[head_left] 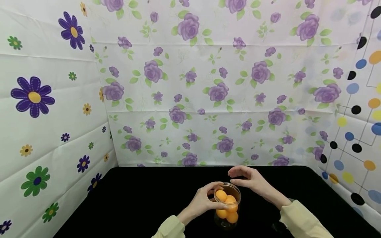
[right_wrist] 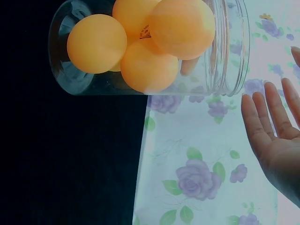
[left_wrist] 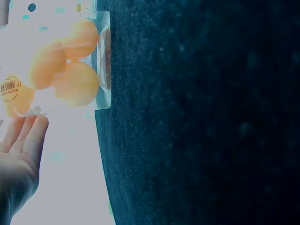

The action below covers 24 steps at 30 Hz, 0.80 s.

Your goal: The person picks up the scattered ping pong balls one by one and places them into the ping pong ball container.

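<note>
A clear jar [head_left: 227,226] with a threaded open mouth stands upright on the black tabletop, several orange ping-pong balls [head_left: 232,217] inside. My left hand [head_left: 203,200] grips the jar near its top, with the thumb across the near side and the fingers round the far side. In the left wrist view, one ball [left_wrist: 21,99] shows a printed barcode and lettering. My right hand [head_left: 253,180] is beside and slightly above the rim, fingers gently bent, holding nothing. The right wrist view shows the right hand [right_wrist: 281,140] apart from the jar's threaded neck [right_wrist: 229,51].
The black tabletop [head_left: 143,198] runs back to a rose-patterned cloth wall [head_left: 190,132]. Flowered cloth [head_left: 53,132] hangs on the left and dotted cloth [head_left: 351,158] on the right. A dark glossy thing [head_left: 279,227] lies near the right sleeve, partly hidden.
</note>
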Motion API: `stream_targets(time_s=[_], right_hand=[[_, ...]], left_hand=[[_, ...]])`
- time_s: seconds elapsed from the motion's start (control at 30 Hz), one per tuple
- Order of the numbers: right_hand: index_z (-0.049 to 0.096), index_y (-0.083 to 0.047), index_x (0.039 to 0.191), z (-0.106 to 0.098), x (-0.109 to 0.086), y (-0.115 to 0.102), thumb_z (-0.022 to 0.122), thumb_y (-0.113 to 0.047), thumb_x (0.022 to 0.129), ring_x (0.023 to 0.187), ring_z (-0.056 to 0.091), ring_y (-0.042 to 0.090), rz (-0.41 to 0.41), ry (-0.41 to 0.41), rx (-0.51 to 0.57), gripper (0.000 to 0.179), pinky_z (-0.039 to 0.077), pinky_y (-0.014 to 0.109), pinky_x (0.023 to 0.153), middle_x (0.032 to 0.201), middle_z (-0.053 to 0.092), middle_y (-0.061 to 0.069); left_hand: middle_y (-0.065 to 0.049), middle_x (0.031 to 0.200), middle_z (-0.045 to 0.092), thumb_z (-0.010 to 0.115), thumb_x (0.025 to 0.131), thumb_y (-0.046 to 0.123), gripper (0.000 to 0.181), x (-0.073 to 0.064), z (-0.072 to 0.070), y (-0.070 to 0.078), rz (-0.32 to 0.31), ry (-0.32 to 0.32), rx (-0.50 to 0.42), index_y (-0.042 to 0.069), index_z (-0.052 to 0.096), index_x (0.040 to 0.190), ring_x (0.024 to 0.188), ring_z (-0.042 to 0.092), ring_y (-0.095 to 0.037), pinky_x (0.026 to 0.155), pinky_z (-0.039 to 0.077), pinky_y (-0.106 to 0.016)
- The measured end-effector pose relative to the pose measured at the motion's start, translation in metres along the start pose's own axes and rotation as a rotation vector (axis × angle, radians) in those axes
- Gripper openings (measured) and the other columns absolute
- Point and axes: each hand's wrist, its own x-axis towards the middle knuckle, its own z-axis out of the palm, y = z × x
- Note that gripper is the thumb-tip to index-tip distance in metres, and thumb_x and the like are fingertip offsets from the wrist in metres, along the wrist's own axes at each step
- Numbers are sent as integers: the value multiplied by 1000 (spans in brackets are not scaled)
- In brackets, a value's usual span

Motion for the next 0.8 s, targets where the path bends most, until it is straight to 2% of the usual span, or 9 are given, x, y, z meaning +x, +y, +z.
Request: stream_targets(time_s=[0.1, 0.23, 0.33, 0.53, 0.67, 0.8], right_hand=[[53, 1, 118, -2, 0, 0, 59, -11, 89, 103, 50, 33, 19, 19, -9, 32, 45, 34, 82, 113, 53, 23], [54, -2, 119, -4, 0, 0, 59, -15, 89, 103, 51, 30, 55, 45, -15, 33, 44, 35, 82, 113, 55, 15], [53, -2, 120, -5, -1, 0, 59, -16, 90, 103, 51, 27, 71, 58, -12, 33, 44, 38, 83, 112, 56, 12], [53, -1, 120, -5, -2, -2, 58, -17, 90, 104, 51, 28, 83, 70, -13, 34, 43, 40, 84, 115, 53, 20], [51, 1, 121, -6, -2, -1, 57, -18, 91, 105, 50, 31, 69, 76, -23, 36, 44, 38, 84, 116, 52, 21], [50, 1, 122, -10, -3, 3, 59, -19, 90, 105, 51, 31, 79, 100, -27, 39, 45, 35, 82, 117, 52, 20]], left_hand=[[-8, 123, 51, 76, 75, 21, 63, 4, 0, -12, 1, 7, 8, 10, 48, 131, 101, 54, -16, 78, 47, -28], [-1, 123, 51, 76, 74, 27, 66, 9, 0, -24, -7, 11, 29, 16, 47, 132, 103, 53, -12, 78, 46, -27], [-1, 124, 51, 75, 75, 28, 67, 10, 1, -24, -23, 8, 38, 18, 45, 134, 106, 51, -12, 80, 45, -27], [0, 128, 48, 72, 78, 29, 71, 9, 2, -25, -30, -7, 76, 19, 38, 139, 109, 49, -12, 83, 44, -27], [1, 134, 41, 69, 80, 35, 75, 8, 0, -24, -19, -28, 146, 21, 29, 143, 115, 44, -14, 87, 41, -32], [-2, 135, 38, 58, 87, 42, 68, 8, -5, -21, -7, -21, 233, 19, 28, 143, 119, 39, -19, 90, 38, -39]])
